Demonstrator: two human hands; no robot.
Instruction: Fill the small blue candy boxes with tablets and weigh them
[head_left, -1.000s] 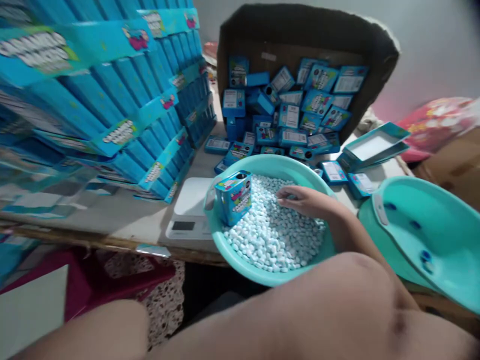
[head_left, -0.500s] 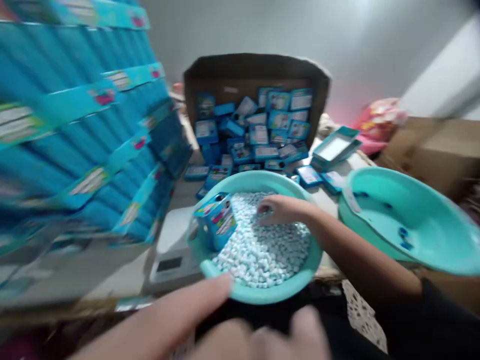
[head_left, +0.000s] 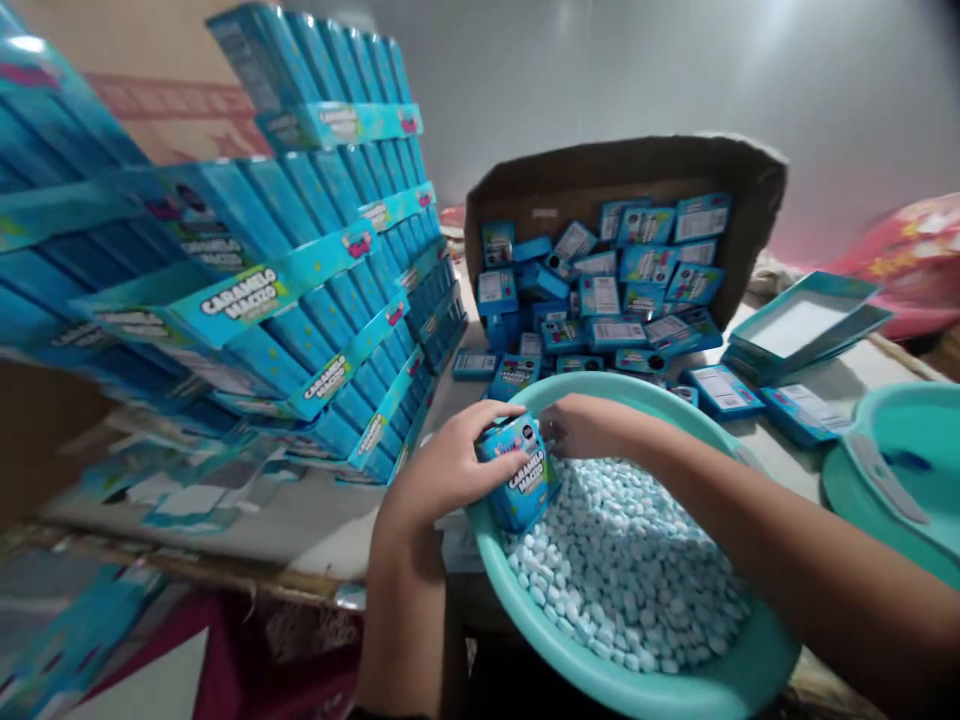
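Observation:
My left hand (head_left: 451,458) grips a small blue candy box (head_left: 525,485) printed "Caramelo Macizo", thumb across its front and fingers behind. The box stands slightly tilted inside the left rim of a turquoise basin (head_left: 757,665). Pale blue and white candies (head_left: 637,580) fill much of the basin. Against the upper right edge of the box is my right hand (head_left: 579,425), its fingers curled together. Whatever those fingers hold is hidden.
Stacked trays of blue boxes (head_left: 300,300) rise on the left. An open cardboard carton (head_left: 630,165) behind the basin holds many loose boxes. An empty-looking blue tray (head_left: 802,315) and a second turquoise basin (head_left: 900,460) are at right. Paper scraps (head_left: 187,500) lie at left.
My left hand has come up from the lower foreground and taken hold of the candy box. My right hand has moved from over the candies to the box. The view has shifted left.

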